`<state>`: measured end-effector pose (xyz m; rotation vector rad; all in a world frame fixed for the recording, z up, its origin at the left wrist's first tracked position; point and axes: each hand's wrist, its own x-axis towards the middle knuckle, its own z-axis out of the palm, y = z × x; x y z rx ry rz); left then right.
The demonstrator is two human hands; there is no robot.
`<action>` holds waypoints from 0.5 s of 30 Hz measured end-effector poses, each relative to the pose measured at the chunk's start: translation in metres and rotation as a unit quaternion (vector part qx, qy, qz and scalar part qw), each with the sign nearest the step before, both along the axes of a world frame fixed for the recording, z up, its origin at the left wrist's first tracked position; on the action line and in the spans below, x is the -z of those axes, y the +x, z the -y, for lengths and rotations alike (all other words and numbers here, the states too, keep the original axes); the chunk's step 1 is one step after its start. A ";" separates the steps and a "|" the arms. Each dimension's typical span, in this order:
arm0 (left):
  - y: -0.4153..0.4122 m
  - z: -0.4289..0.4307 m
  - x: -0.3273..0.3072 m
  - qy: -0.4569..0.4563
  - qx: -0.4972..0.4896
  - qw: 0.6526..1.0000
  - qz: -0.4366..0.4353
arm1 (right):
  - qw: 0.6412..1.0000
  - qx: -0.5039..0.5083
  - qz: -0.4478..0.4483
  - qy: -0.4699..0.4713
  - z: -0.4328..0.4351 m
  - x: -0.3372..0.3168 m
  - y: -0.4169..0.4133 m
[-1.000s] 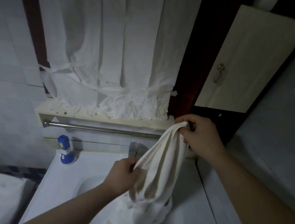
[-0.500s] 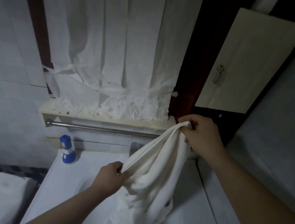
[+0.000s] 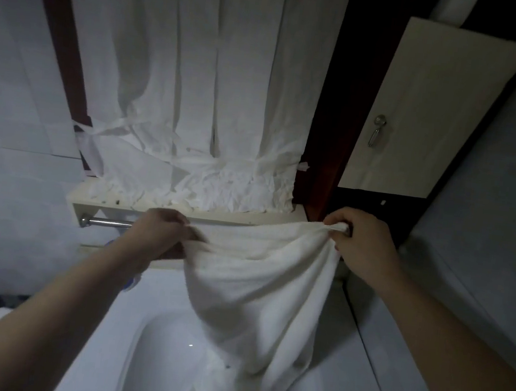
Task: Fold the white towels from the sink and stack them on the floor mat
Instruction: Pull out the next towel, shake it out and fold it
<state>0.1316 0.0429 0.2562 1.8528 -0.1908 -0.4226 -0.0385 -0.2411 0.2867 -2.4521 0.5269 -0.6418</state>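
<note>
Above the white ceramic sink (image 3: 150, 337), a white terry-cloth towel (image 3: 258, 292) hangs spread between two raised hands. The left hand (image 3: 157, 232) is closed on the towel's upper left corner, fingers curled over the bunched cloth. The right hand (image 3: 362, 242) is clenched on the upper right corner, a little higher than the left, with a fold of cloth poking out past the knuckles. The top edge of the towel sags in a shallow curve between the two grips. From there the cloth falls in long folds toward the sink, narrowing as it goes, and its lower end lies crumpled in the basin near the sink's front edge, beside the right wall of the bowl.

Behind the hands, a cream-coloured wall shelf (image 3: 183, 215) runs across the back edge of the sink, with a round metal rail (image 3: 105, 222) under its left part. A wrinkled white curtain (image 3: 197, 92) hangs down onto the shelf top. To the right of the curtain stands a dark red-brown wooden frame (image 3: 330, 139), and beyond it a pale cabinet door (image 3: 426, 118) with a small metal handle (image 3: 376, 133).
</note>
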 end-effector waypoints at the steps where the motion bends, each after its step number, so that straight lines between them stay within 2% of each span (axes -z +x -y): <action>1: 0.001 -0.001 -0.008 -0.055 -0.007 0.997 -0.054 | 1.000 -0.007 0.000 -0.002 0.001 -0.002 -0.001; 2: 0.006 -0.003 -0.012 -0.054 -0.010 0.997 -0.060 | 1.000 -0.016 -0.002 -0.006 0.003 -0.003 -0.001; 4: 0.014 -0.009 -0.016 0.009 0.022 0.999 -0.028 | 0.999 -0.037 -0.009 -0.024 0.007 -0.005 -0.002; 6: 0.018 -0.017 -0.020 0.067 0.093 0.993 -0.032 | 0.998 -0.052 -0.012 -0.037 0.010 -0.005 -0.003; 8: 0.019 -0.024 -0.021 0.073 0.179 0.980 -0.057 | 0.998 -0.053 -0.006 -0.031 0.013 -0.005 -0.004; 10: 0.022 -0.027 -0.018 0.021 0.215 0.972 -0.088 | 0.999 -0.049 -0.005 0.018 0.015 -0.005 -0.004; 15: 0.026 -0.032 -0.005 -0.138 0.201 0.960 -0.133 | 0.974 -0.030 0.009 0.224 0.018 -0.004 0.003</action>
